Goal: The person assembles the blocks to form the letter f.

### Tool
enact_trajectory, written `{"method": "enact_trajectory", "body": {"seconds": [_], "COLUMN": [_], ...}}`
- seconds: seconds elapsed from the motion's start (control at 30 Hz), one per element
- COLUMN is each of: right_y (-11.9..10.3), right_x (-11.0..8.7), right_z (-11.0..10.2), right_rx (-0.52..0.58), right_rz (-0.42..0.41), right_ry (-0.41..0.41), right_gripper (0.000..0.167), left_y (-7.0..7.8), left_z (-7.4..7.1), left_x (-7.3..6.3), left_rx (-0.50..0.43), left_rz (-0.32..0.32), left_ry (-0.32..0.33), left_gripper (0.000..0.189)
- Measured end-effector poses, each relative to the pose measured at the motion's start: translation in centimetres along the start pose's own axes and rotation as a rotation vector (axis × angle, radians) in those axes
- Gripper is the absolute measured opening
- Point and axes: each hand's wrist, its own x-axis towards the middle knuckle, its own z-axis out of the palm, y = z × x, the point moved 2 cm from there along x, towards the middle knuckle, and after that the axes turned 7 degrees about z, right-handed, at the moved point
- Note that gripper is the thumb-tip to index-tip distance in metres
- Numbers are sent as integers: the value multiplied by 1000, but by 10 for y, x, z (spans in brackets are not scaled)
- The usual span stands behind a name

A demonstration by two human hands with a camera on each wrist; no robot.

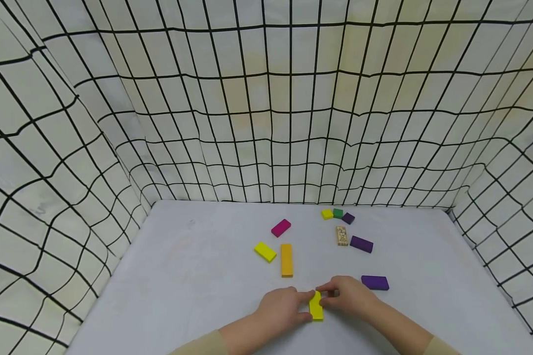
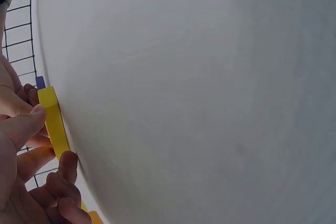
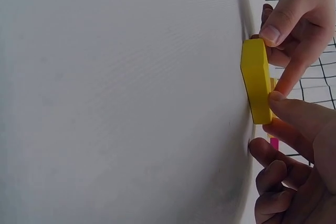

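Both hands are at a flat yellow block (image 1: 316, 309) low in the head view, on the white table. My left hand (image 1: 282, 308) has its index finger at the block's upper left and its thumb at the lower left corner. From the other side my right hand (image 1: 348, 297) pinches it, thumb on the right edge and index finger at the far end. In the left wrist view, the yellow block (image 2: 53, 121) stands between the fingers of both hands. The right wrist view shows the yellow block (image 3: 255, 80) with fingertips at its two ends.
Beyond the hands lie an orange block (image 1: 286, 260), another yellow block (image 1: 265, 252) and a magenta block (image 1: 281, 228). Purple blocks (image 1: 375, 282) and a patterned block (image 1: 342, 235) lie to the right. Small cubes, one green (image 1: 338, 213), sit farther back. Black netting (image 1: 290, 113) surrounds the table.
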Motion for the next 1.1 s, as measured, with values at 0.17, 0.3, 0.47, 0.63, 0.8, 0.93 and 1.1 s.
{"method": "enact_trajectory", "body": {"seconds": [0.17,0.3,0.47,0.63,0.8,0.93,1.1], "right_y": [4,6,6,7,12,20,35], "right_x": [-2,-3,-3,-3,-6,-11,-19], "right_z": [1,2,2,0,-7,-19,-38], "right_rx": [5,0,5,27,33,34,42], "right_rz": [-5,-11,-30,-52,-43,-13,51], "right_ry": [10,15,9,13,77,146,227], "right_gripper": [30,31,32,34,34,34,33], "left_y": [2,2,2,3,3,4,4], "left_z": [2,3,3,0,-1,0,-2], "left_x": [0,0,0,1,1,2,1], "left_rx": [1,-2,-16,-22,-14,-9,-23], "left_rz": [-5,-6,-2,-8,-14,-18,-21], "left_ry": [2,1,-9,-14,-9,-8,-13], "left_gripper": [52,52,51,52,53,53,53]}}
